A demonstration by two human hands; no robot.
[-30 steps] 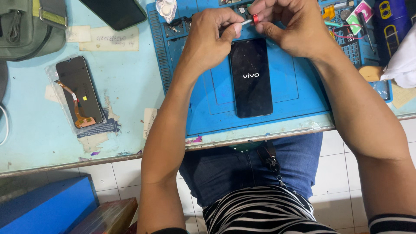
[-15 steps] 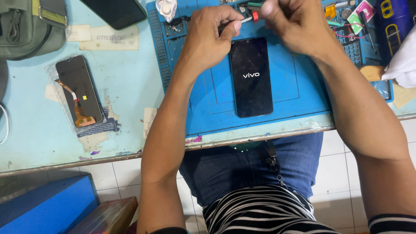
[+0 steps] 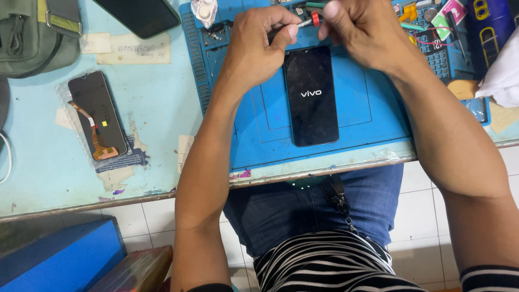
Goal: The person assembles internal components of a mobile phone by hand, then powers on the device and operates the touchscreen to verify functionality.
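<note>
A black phone (image 3: 311, 97) with a lit white logo lies face up on the blue work mat (image 3: 378, 124). Just beyond its top edge, both hands meet over the mat. My left hand (image 3: 257, 43) pinches a thin tool with a red collar (image 3: 315, 19) between thumb and fingers. My right hand (image 3: 362, 27) closes its fingertips on the other end of the same tool. Neither hand touches the phone.
A spare screen with an orange flex cable (image 3: 97, 116) lies in a plastic sleeve at the left. Also there: a green bag (image 3: 32, 32), another dark phone (image 3: 140, 16), small tools and parts (image 3: 438, 27) at the back right, a white cloth (image 3: 503, 75), a blue box (image 3: 59, 259) below.
My right hand's fingers have shifted slightly along the red-collared tool. The left hand and the phone stay in place.
</note>
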